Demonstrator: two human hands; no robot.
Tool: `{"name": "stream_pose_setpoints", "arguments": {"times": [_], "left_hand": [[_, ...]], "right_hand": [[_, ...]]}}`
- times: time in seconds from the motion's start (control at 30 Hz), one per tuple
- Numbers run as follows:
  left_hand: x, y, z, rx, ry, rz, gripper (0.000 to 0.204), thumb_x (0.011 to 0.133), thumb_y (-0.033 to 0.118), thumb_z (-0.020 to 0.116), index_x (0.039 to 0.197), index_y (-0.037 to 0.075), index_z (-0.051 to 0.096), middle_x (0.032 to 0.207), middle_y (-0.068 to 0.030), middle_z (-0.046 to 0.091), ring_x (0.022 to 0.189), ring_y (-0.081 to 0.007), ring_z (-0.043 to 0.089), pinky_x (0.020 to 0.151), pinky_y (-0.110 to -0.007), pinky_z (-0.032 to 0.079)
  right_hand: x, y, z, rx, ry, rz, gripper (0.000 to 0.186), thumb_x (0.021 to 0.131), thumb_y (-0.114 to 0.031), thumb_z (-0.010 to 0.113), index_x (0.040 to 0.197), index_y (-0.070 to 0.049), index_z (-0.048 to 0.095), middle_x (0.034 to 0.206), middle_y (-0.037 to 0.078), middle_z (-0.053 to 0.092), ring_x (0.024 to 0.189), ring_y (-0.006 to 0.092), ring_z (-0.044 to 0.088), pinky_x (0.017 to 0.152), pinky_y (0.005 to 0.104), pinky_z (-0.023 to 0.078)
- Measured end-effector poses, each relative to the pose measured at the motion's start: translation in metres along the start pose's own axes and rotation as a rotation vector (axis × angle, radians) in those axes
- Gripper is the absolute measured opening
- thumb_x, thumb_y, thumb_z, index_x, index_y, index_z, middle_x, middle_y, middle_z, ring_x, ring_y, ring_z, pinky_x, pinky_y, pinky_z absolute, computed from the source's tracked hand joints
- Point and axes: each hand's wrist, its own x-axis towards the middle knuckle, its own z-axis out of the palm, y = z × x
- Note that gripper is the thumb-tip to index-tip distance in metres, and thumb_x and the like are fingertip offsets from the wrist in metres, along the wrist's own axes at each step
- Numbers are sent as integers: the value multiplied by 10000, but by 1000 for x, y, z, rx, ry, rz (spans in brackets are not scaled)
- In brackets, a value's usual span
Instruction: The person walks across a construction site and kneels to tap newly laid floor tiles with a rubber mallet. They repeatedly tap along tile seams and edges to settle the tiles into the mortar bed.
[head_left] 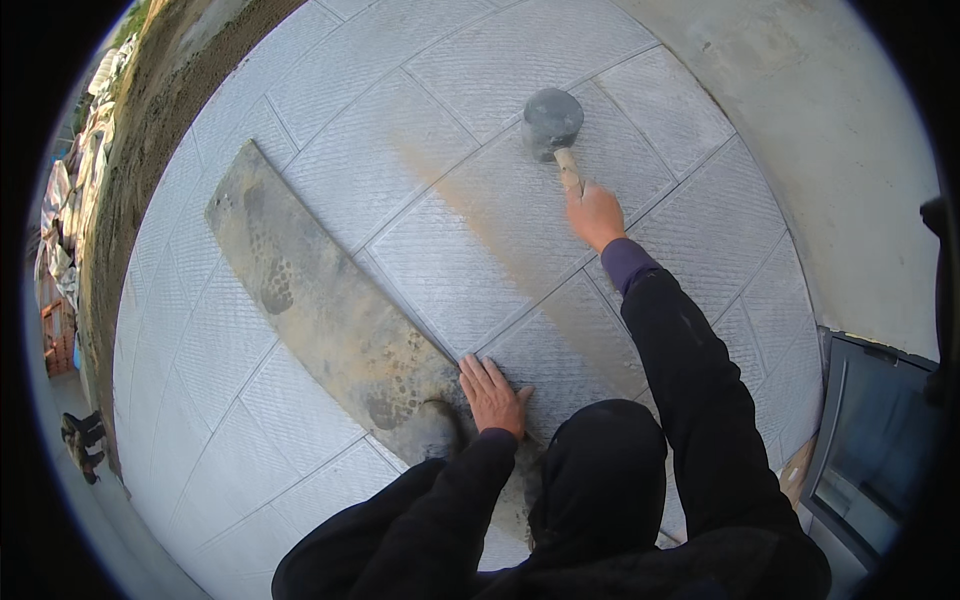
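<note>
My right hand (594, 215) is closed round the pale wooden handle of a rubber mallet (556, 118). The mallet's broad dark grey head is over the grooved grey paving slabs (455, 265); whether it touches them I cannot tell. My left hand (492, 394) lies flat with fingers stretched out, at the edge of a long dirt-stained board (330, 300). My shoe (433, 432) rests on the near part of this board, which slants away to the far left across the slabs. A sandy brown streak (500, 250) crosses the slabs between the board and the mallet.
A plain grey concrete surface (800, 130) borders the slabs at the far right. A dark-framed glazed panel (872, 440) stands at the near right. Bare soil (150, 150) edges the left side, with crumpled sheeting (70, 210) beyond it.
</note>
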Motion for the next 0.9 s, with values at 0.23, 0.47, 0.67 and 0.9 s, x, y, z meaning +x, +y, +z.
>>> {"name": "stream_pose_setpoints", "arguments": {"times": [0.23, 0.47, 0.67, 0.9], "left_hand": [[-15, -6, -1, 1, 76, 6, 1089, 865, 528, 805, 1551, -184, 348, 1665, -428, 226, 1591, -548, 178, 1304, -598, 153], [-34, -30, -9, -42, 9, 9, 1040, 930, 532, 743, 1583, -158, 320, 1695, -402, 182, 1603, -538, 137, 1302, -600, 123], [-39, -44, -23, -46, -97, 17, 984, 922, 488, 764, 1591, -103, 353, 1683, -375, 255, 1599, -503, 200, 1299, -574, 184], [76, -126, -96, 112, 181, 67, 1016, 927, 530, 759, 1597, -104, 333, 1710, -303, 268, 1617, -432, 207, 1305, -535, 196]], "right_hand": [[-4, -5, 3, -50, 0, 52, 618, 1042, -508, 535, 1112, 79, 718, 1039, 338, 729, 1010, 525, 698, 871, 580, 544], [-39, 8, 17, -35, 15, 68, 716, 1053, -598, 483, 1009, 62, 755, 998, 354, 722, 1004, 554, 691, 865, 591, 542], [-114, 78, 13, -14, 22, 78, 675, 1044, -546, 532, 976, 94, 736, 984, 372, 709, 993, 555, 686, 840, 588, 533], [-182, 142, -20, 32, 161, 250, 564, 1022, -457, 645, 1016, 102, 717, 966, 351, 720, 949, 540, 696, 826, 563, 533]]}}
